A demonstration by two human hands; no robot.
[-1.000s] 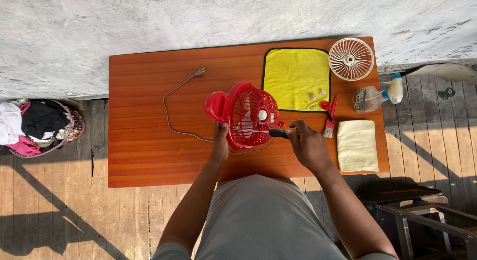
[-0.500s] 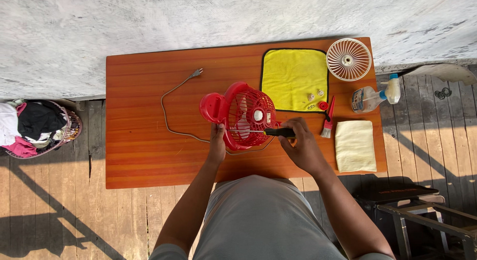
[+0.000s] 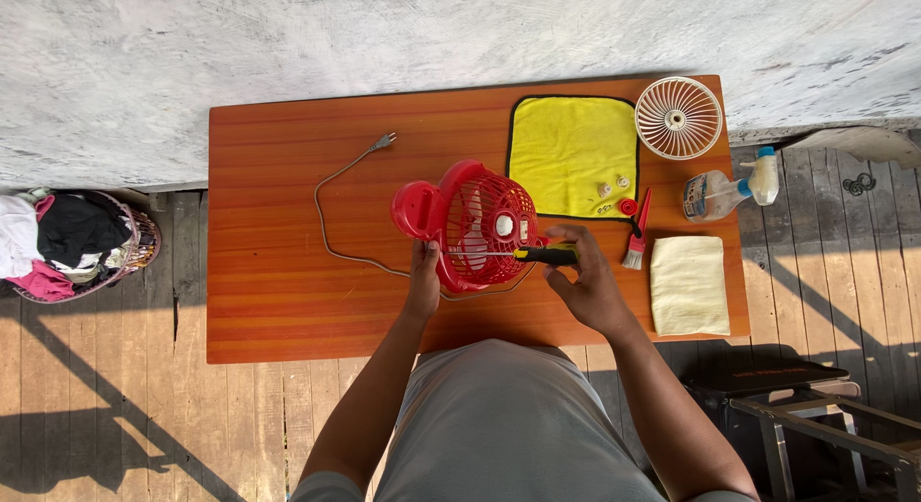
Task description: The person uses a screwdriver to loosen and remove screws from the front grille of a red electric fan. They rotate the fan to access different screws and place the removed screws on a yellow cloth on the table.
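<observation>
Left hand is gripping the red fan mid-table, fingers curled on its rim; right hand is pinching a screwdriver, tip in the grille; screw too small to make out.

Red fan tilted on table; screwdriver against its grille.

Red fan on orange table, left hand steadying it, right hand working screwdriver into its grille, yellow cloth just beyond the fan
</observation>
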